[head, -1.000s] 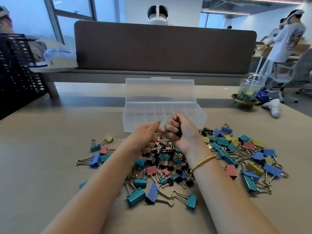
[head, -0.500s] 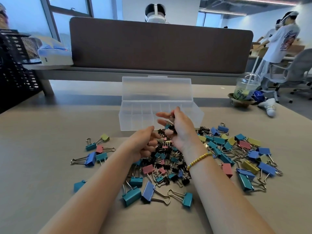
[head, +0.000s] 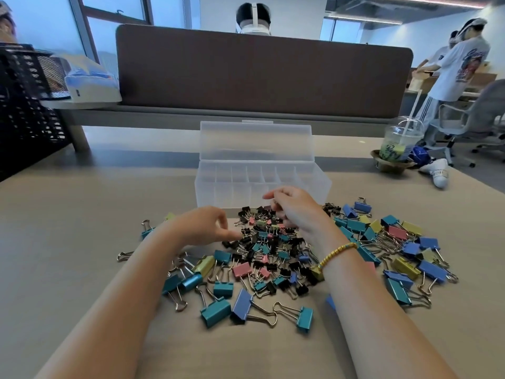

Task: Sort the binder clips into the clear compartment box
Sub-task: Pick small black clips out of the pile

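Head view, and both hands are down in the binder clips (head: 273, 250), a big loose heap spread across the tabletop (head: 68, 242) just in front of the clear compartment box (head: 262, 184). The box sits with its lid standing up behind it, and no clips show in the compartments in sight. Left hand (head: 203, 227) reaches into the small black clips at the near-left edge of the heap, fingers curled with the tips on the clips; whether its grip has one, I cannot tell. Right hand (head: 295, 212) hovers over the far side of the heap, just short of the box's front wall, fingers bent downward among the black clips, grip also unclear. A yellow bead bracelet (head: 336, 253) circles the right wrist. Over on the right, an iced drink cup (head: 399, 143) with a straw stands well apart.
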Demonstrator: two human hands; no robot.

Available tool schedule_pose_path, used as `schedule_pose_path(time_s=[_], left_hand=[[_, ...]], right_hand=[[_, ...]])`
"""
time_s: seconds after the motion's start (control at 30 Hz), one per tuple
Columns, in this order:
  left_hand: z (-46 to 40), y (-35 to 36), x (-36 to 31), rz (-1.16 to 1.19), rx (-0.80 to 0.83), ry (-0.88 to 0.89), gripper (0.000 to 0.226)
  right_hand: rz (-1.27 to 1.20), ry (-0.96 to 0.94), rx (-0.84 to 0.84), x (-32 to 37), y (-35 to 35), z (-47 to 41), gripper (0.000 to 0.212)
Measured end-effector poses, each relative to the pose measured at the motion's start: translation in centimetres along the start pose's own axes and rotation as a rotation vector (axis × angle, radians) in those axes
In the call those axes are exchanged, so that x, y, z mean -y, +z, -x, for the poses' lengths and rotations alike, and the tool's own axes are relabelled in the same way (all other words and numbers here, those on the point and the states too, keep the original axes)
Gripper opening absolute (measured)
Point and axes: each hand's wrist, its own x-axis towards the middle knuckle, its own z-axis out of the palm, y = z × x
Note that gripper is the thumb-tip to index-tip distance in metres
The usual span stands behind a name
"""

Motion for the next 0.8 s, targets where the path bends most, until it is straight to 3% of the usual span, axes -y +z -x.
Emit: schedule_pose_path(time_s=[0.23,0.4,0.6,0.67,0.8], left_hand=[[-0.1,0.5,-0.3,-0.028,-0.006,0.03,0.022],[-0.1,0.5,-0.1,-0.053,-0.136,0.09,0.028],[0.4,0.1,0.5,-0.048,-0.015,0.051,0.042],[0.1,0.4,0.6,-0.051,-0.041,0.043,0.038],[-0.3,1.0,0.4,-0.075,-0.111,0.062,0.03]], right_hand=[[0.457,-0.164,0.151,-0.3,2.1,0.0,0.02],[0.622,-0.205,0.241,-0.1,1.3,0.3,0.019],[1.057,-0.098,0.434,0.0,0.0,1.1,0.085],[1.083,-0.079,0.409,-0.7,0.4,0.8,0.09],[1.043,-0.089,0.324,-1.6,0.8,-0.1,0.08]])
